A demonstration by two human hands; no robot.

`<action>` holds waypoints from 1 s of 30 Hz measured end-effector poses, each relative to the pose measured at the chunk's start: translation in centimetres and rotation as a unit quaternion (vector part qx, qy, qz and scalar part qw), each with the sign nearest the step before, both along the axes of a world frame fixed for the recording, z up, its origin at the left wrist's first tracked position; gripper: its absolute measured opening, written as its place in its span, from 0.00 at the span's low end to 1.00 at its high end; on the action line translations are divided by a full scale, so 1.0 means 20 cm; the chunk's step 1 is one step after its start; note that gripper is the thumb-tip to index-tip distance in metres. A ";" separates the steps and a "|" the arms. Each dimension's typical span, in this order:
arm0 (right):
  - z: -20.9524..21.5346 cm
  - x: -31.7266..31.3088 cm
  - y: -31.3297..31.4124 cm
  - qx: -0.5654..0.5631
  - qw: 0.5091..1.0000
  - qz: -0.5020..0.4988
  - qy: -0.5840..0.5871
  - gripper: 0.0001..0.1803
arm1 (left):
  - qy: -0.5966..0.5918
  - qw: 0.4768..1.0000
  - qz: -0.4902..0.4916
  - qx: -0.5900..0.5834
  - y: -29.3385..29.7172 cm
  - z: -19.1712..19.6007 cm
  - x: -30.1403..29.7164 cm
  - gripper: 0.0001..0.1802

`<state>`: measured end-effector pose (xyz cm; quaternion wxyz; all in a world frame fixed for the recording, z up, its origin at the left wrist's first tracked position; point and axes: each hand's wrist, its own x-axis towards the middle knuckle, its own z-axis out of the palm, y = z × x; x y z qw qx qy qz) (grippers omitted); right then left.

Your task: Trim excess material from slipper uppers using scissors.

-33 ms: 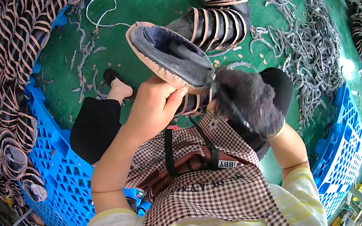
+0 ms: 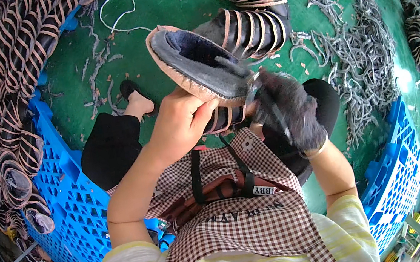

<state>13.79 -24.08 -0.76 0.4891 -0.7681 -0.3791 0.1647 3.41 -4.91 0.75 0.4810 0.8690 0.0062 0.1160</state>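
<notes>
My left hand [image 2: 179, 122], bare, is closed around the tan outer edge of a fur-lined shoe upper [image 2: 203, 74]. Its grey lining and dark hollow face up, and it tilts down toward the right. At its right end is my right hand [image 2: 290, 112], in a dark grey glove and smeared by motion. The fingers curl around what look like scissors [image 2: 253, 78], their metal part against the upper's edge. A loose grey strip of lining [image 2: 229, 65] rises from the rim there.
Nested shoe uppers with tan edges [image 2: 254, 29] lie on the green floor ahead. Grey trimmings [image 2: 360, 67] heap at the right. Blue plastic pallets [image 2: 73, 192] flank me, with large stacks of uppers [image 2: 11, 103] at left. A white cord loop [image 2: 117, 11] lies at the far side.
My gloved right hand has shifted slightly, and the metal part of the scissors shows more at the rim. A strip of grey lining now stands up from it. My left hand stays in place.
</notes>
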 end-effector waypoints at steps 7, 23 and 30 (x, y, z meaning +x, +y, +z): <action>-0.29 -0.04 -0.05 0.001 0.980 -0.079 -0.183 0.19 | -0.121 0.991 -0.031 0.048 -0.17 -0.24 -0.03 0.16; -0.22 0.10 -0.10 -0.027 0.973 -0.222 0.055 0.22 | -0.002 0.775 0.069 -0.628 0.17 -0.19 0.11 0.11; 0.03 -0.01 -0.05 -0.059 0.956 -0.023 -0.286 0.29 | -0.061 0.848 0.124 -0.511 0.26 -0.14 -0.03 0.15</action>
